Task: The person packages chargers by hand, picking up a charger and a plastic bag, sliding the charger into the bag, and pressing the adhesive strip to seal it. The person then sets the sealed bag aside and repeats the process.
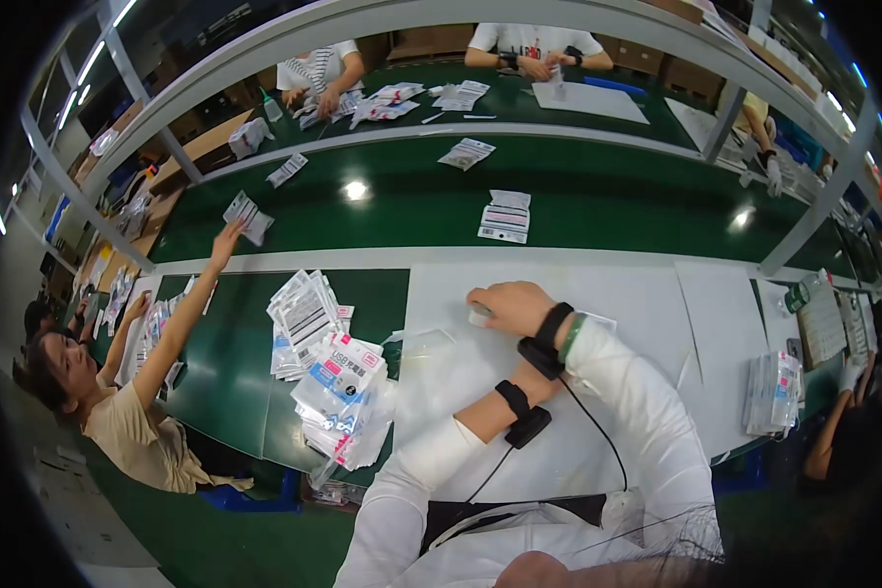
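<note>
My right hand (515,307) reaches across the white work surface (441,412), its fingers curled down. By the fingertips shows a small pale bit that I cannot make out. My left hand (539,379) passes under my right wrist, which hides its fingers. Both wrists carry black straps with small black boxes and cables, and a green band circles the right one. A whitish flat edge (603,322) shows just past the right wrist. Left of my hands, a clear film piece (429,339) lies near a heap of printed pouches (338,387) in white, blue and pink.
Beyond a pale ledge, a green conveyor belt (382,216) carries several pouches; a person at left touches one (249,218). A stack of pouches (774,394) stands at right near a green-capped bottle (796,297). Grey frame bars (441,127) span the far side, with people working behind.
</note>
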A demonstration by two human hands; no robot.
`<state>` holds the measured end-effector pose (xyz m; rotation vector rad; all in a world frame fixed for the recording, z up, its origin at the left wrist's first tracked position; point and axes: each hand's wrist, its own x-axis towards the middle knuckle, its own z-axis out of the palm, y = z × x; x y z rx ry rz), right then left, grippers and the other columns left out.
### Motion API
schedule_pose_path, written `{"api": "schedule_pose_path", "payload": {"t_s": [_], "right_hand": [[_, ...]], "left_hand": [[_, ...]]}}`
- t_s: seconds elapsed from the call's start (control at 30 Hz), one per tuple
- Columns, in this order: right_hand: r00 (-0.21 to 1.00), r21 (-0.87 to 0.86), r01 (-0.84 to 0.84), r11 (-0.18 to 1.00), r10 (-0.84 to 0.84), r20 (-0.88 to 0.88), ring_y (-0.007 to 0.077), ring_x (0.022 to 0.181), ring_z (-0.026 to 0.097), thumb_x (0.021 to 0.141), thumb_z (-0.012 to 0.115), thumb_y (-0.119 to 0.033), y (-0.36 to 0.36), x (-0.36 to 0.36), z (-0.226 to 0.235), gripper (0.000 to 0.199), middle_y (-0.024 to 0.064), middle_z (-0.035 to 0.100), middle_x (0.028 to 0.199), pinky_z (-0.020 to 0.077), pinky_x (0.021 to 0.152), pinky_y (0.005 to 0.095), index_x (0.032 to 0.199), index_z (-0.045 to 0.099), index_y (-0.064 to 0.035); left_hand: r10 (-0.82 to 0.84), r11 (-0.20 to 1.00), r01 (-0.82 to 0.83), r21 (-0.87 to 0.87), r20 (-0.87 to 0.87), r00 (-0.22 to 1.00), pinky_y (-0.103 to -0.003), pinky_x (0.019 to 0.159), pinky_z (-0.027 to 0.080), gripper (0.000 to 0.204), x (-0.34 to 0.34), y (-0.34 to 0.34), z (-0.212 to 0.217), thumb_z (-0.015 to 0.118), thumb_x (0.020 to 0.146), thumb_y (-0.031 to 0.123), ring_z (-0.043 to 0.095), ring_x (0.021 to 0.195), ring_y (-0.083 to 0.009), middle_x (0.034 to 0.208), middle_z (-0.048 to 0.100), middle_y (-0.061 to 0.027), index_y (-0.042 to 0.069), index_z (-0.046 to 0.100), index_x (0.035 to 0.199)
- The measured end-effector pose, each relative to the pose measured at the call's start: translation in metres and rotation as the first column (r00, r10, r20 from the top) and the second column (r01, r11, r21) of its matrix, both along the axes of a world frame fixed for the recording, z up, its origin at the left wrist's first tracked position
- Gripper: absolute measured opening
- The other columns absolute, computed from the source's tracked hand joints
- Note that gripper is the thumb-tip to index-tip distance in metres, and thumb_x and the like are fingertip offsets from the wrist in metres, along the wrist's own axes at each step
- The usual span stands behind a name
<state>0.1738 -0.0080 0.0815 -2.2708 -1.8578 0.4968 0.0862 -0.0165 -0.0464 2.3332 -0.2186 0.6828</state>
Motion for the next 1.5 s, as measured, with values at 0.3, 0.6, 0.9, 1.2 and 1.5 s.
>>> {"api": "schedule_pose_path", "payload": {"t_s": [0.3, 0.6, 0.9, 1.2, 1.5], "right_hand": [[0.828, 0.457, 0.4, 0.795, -0.1, -0.551, 0.0223, 0.103, 0.062, 0.081, 0.064, 0.007, -0.129, 0.008, 0.008, 0.04, 0.008, 0.061, 0.117, 0.053, 0.089, 0.0331, 0.118, 0.061, -0.0086], [0.496, 0.295, 0.745, 0.598, -0.202, -0.845, 0.0146, 0.101, 0.061, 0.081, 0.073, -0.002, -0.235, -0.02, -0.04, 0.049, 0.0079, 0.057, 0.12, 0.0545, 0.076, 0.0283, 0.128, 0.057, -0.0049], [0.879, 0.381, 0.472, 0.795, -0.39, -0.276, 0.0167, 0.082, 0.062, 0.077, 0.079, -0.012, -0.219, -0.035, -0.035, 0.047, 0.0081, 0.055, 0.112, 0.0524, 0.067, 0.0266, 0.117, 0.057, -0.0026], [0.837, 0.368, 0.546, 0.752, -0.51, -0.199, 0.0252, 0.077, 0.062, 0.076, 0.077, -0.01, -0.192, 0.003, -0.053, 0.04, 0.0106, 0.055, 0.103, 0.0519, 0.065, 0.0359, 0.104, 0.049, -0.0056], [0.781, 0.295, 0.621, 0.726, -0.541, -0.312, 0.0307, 0.076, 0.062, 0.074, 0.069, -0.001, -0.182, 0.015, -0.055, 0.035, 0.0081, 0.059, 0.085, 0.051, 0.066, 0.0397, 0.102, 0.048, -0.0082]], "left_hand": [[0.053, 0.97, -0.009, 0.241, -0.175, 0.983, -0.047, 0.084, 0.049, 0.029, 0.003, 0.001, 0.023, 0.061, 0.08, 0.012, 0.059, 0.109, -0.0296, 0.115, 0.065, -0.009, 0.014, 0.069, 0.108], [-0.08, 0.997, 0.082, 0.003, -0.21, 0.975, -0.039, 0.092, 0.04, 0.022, 0.007, 0.01, 0.044, 0.068, 0.082, 0.021, 0.053, 0.113, -0.0193, 0.112, 0.065, 0.0094, 0.024, 0.075, 0.103], [-0.042, 0.999, 0.047, 0.021, -0.181, 0.983, -0.038, 0.094, 0.037, 0.019, 0.007, 0.005, 0.041, 0.067, 0.088, 0.029, 0.052, 0.116, -0.0177, 0.115, 0.066, 0.0122, 0.025, 0.075, 0.106], [-0.029, 0.972, 0.016, 0.234, 0.052, 0.998, -0.039, 0.095, 0.037, 0.025, 0.011, 0.001, 0.037, 0.063, 0.091, 0.026, 0.05, 0.126, -0.0174, 0.12, 0.066, 0.0102, 0.024, 0.071, 0.115], [0.14, 0.826, -0.202, 0.526, 0.156, 0.978, -0.041, 0.095, 0.039, 0.023, 0.017, -0.022, 0.061, 0.06, 0.084, 0.018, 0.056, 0.111, -0.0199, 0.112, 0.062, 0.0011, 0.014, 0.063, 0.107]]}}
